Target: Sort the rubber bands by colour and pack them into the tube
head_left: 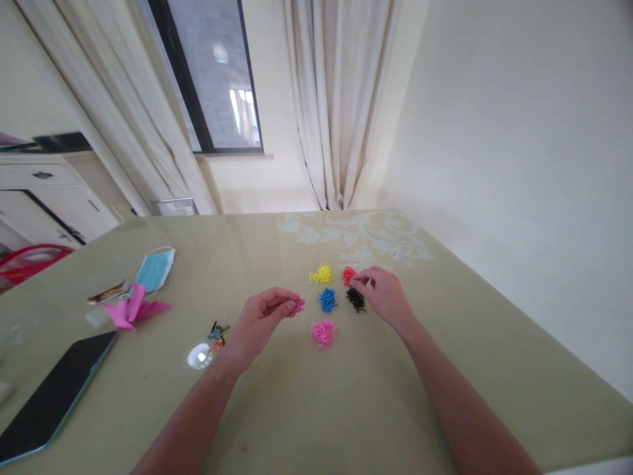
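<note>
Five small heaps of tiny coloured pieces lie on the pale green table point(346, 409): yellow point(321, 274), red point(348, 274), blue point(327, 300), black point(355, 299) and pink point(323, 333). My left hand point(262, 320) hovers left of the blue heap, its fingers pinched on a small pink piece point(299, 307). My right hand point(383, 295) rests beside the black heap, thumb and forefinger pinched at the edge of the red heap. What that pinch holds is too small to make out.
At the left lie a blue face mask point(154, 269), a crumpled pink paper point(131, 309), a dark tablet point(52, 396) and a small mixed cluster of pieces point(216, 333) near a bright reflection. A wall runs along the right, curtains and a window behind.
</note>
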A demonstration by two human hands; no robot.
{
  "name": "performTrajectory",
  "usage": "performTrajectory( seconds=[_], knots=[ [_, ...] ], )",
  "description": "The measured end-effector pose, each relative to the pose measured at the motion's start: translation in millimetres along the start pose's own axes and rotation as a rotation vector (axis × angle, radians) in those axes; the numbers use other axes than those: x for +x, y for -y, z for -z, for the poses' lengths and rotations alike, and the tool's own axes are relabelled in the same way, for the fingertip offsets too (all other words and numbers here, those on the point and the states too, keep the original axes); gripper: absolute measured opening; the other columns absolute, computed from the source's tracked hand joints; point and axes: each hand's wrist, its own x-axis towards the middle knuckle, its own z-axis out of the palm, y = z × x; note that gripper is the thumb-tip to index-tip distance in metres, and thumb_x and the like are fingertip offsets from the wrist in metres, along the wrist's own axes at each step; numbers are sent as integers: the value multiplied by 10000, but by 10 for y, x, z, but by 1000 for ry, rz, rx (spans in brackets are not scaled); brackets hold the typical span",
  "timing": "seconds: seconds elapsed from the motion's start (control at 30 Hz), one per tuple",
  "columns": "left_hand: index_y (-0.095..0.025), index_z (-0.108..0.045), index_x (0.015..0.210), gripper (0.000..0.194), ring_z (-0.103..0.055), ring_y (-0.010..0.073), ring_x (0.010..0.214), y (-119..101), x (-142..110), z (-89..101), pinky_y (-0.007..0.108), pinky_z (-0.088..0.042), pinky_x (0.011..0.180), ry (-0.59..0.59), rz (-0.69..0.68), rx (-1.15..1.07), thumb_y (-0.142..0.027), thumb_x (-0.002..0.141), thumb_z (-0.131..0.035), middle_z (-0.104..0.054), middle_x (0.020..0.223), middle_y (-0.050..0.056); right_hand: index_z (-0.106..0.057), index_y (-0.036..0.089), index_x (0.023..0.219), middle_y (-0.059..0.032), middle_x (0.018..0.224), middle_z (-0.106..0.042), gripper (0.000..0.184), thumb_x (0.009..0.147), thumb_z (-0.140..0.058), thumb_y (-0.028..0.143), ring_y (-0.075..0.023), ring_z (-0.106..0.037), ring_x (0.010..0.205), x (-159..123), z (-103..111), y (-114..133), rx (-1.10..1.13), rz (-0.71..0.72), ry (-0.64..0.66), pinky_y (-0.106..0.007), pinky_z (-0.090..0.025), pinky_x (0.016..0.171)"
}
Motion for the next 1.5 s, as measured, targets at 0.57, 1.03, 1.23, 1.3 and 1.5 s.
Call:
performTrajectory(
  seconds=[0.57, 1.03, 1.23, 1.3, 1.5],
  knots=[
    [-170, -771, 963, 383, -754, 185, 790, 3, -37, -116, 304, -612, 781, -26, 103, -106, -475, 753, -867, -822, 881, 78, -760, 189, 981, -22, 804, -690, 212, 947, -742, 397, -137, -575, 658, -349, -335, 525, 353, 444, 110, -274, -464, 669],
    [-225, -773, 976, 306, -677, 206, 791, -131, -60, 368, 290, -488, 681, 119, 33, 584, -495, 870, -678, -766, 883, 43, -829, 240, 922, -27, 743, -742, 245, 957, -708, 450, -139, -551, 612, -281, -119, 586, 562, 269, 49, -275, -425, 583],
    [-206, -691, 785, 197, -632, 202, 706, -112, -161, 734, 263, -403, 597, 338, 271, 899, -361, 679, -750, -703, 753, 4, -832, 219, 910, -54, 795, -767, 315, 939, -713, 510, -162, -626, 677, -251, -59, 518, 660, 201, 32, -291, -465, 606],
    [-207, -697, 776, 208, -635, 205, 707, -79, -166, 755, 261, -393, 586, 366, 298, 941, -323, 619, -769, -702, 747, -2, -834, 223, 911, -47, 787, -764, 306, 941, -712, 502, -158, -628, 679, -250, -57, 501, 674, 190, 26, -285, -471, 610],
    [-210, -781, 745, 160, -683, 221, 696, -18, -162, 765, 271, -431, 601, 416, 327, 919, -283, 666, -662, -749, 712, 14, -833, 210, 923, -41, 758, -742, 319, 928, -724, 510, -145, -598, 647, -239, -42, 489, 689, 174, 27, -274, -458, 580]
  ],
)
